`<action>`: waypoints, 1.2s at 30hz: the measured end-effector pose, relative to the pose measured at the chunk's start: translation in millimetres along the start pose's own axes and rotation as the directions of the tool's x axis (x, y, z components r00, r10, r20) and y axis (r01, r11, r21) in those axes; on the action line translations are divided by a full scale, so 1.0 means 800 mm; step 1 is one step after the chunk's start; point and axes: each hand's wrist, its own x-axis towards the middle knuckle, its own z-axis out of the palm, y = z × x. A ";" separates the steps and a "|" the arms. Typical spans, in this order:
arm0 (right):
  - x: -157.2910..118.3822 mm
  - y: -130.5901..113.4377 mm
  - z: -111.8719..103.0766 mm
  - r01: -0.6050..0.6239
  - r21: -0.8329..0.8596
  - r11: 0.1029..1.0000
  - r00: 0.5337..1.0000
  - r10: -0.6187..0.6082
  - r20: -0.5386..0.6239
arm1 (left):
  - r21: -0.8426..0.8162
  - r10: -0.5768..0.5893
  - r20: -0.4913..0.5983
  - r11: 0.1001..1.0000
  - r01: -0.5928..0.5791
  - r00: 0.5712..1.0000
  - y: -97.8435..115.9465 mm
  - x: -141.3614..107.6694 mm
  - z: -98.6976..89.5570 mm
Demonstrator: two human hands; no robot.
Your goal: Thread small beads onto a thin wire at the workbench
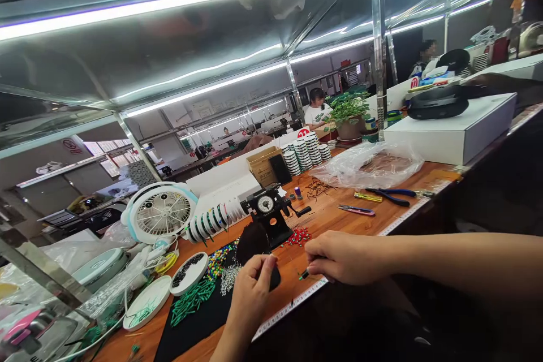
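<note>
My left hand [250, 288] rests over a black mat [190, 328], its fingertips pinched close to a dark brown fuzzy tuft [253, 242]. Anything in those fingertips is too small to make out. My right hand [348, 257] pinches a small green-and-black piece [304, 275] above the wooden bench [322, 218]. On the mat lie green tubular beads [190, 301], mixed coloured beads [218, 260] and a silvery heap [230, 280]. Red pieces [299, 236] lie beyond my right hand.
A black hand-cranked counter machine [267, 209] stands behind the tuft, beside a white striped coil [216, 219]. Round white dishes [189, 273], a fan [159, 212], pliers [390, 196] and a measuring tape [288, 308] along the bench edge surround my hands.
</note>
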 end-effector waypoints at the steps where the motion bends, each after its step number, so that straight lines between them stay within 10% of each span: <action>1: 0.004 -0.002 0.002 0.010 0.011 1.000 1.000 -0.010 0.007 | -0.181 -0.003 0.125 0.983 0.025 0.992 0.013 -0.005 -0.005; 7: 0.031 -0.006 0.043 0.047 0.188 0.981 0.998 -0.040 -0.043 | -0.282 -0.076 0.320 0.944 0.172 0.944 0.046 -0.026 -0.015; 17: 0.091 0.024 0.144 0.118 0.599 0.792 0.975 0.021 -0.220 | -0.582 -0.144 0.442 0.705 0.406 0.885 -0.030 -0.038 0.002; 36: 0.100 0.030 0.153 0.080 0.772 0.630 0.948 0.192 -0.255 | -0.653 -0.071 0.420 0.669 0.355 0.905 -0.040 -0.047 0.002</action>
